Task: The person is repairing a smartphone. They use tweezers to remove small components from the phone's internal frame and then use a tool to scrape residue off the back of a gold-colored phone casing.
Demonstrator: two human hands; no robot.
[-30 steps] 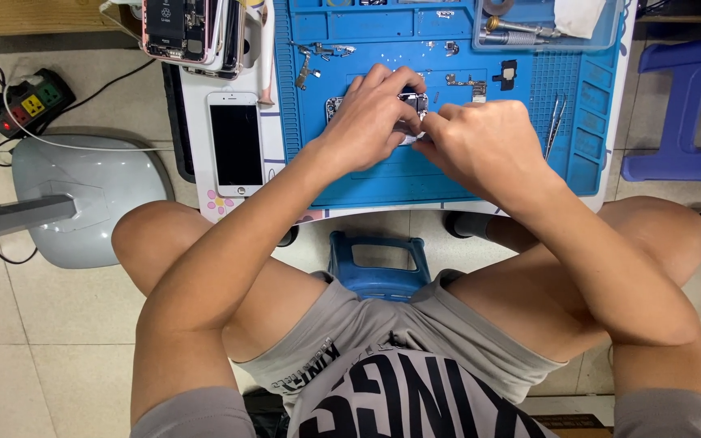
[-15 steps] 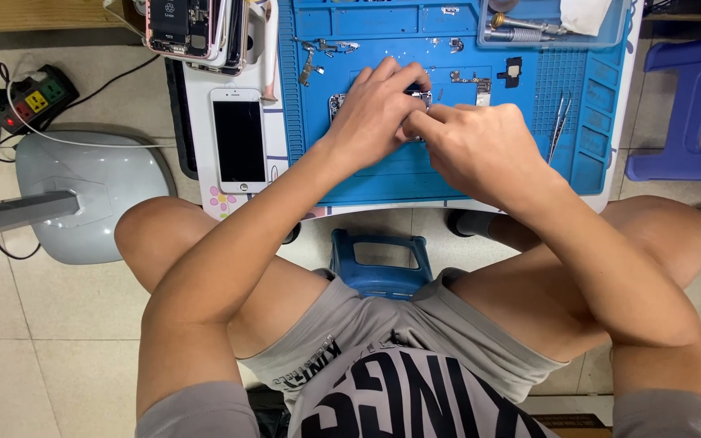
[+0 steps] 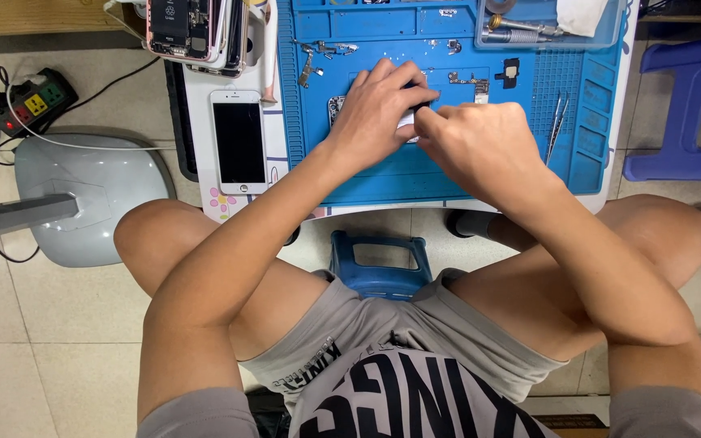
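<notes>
Both hands meet over the blue mat [image 3: 448, 174]; the left hand [image 3: 375, 113] curls its fingers around a small pale part [image 3: 406, 120], which sits just between its fingertips and those of the right hand [image 3: 480, 142], closed and pinching at it; tweezers [image 3: 560, 122] lie nearby to the right; a white phone [image 3: 238, 142] lies left.

Small part pinched between left hand [image 3: 375, 113] and right hand [image 3: 480, 146]: mostly hidden, kind can't be told. Opened phone [image 3: 184, 28] and clear tray [image 3: 553, 24] cut off by top edge. Loose bits [image 3: 318, 61] on blue mat [image 3: 448, 174] too small to ID.
</notes>
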